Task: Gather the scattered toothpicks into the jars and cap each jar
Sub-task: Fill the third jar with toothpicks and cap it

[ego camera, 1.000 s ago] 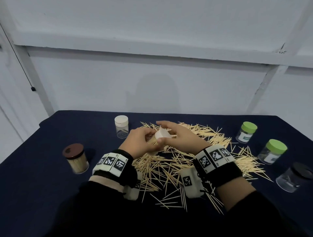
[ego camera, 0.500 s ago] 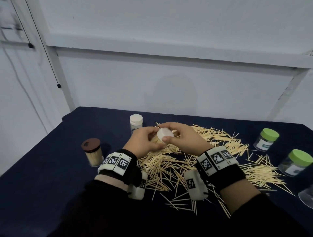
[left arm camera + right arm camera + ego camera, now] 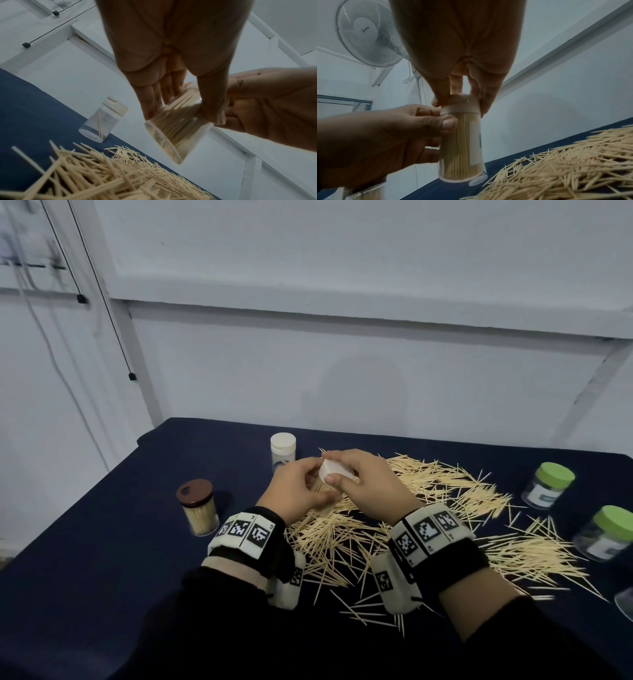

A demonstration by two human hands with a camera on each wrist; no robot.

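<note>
My left hand (image 3: 317,486) grips a clear jar (image 3: 462,146) packed with toothpicks, held a little above the table. My right hand (image 3: 329,467) pinches the white cap (image 3: 339,474) that sits on the jar's mouth, thumb on one side and fingers on the other. In the left wrist view the jar (image 3: 176,129) shows tilted between the thumb and fingers. The head view hides most of the jar behind both hands. A wide pile of loose toothpicks (image 3: 411,508) covers the dark blue table (image 3: 102,542) under and to the right of the hands.
A white-capped jar (image 3: 283,451) with very few toothpicks stands just beyond the hands. A brown-lidded jar (image 3: 198,508) full of toothpicks stands at the left. Two green-lidded jars (image 3: 551,484) (image 3: 608,534) stand at the right, and another clear jar (image 3: 625,604) is cut off at the right edge.
Both hands stay together on the jar and cap over the pile, the right fingers shifting slightly on the cap. The head view has swung to the left.
</note>
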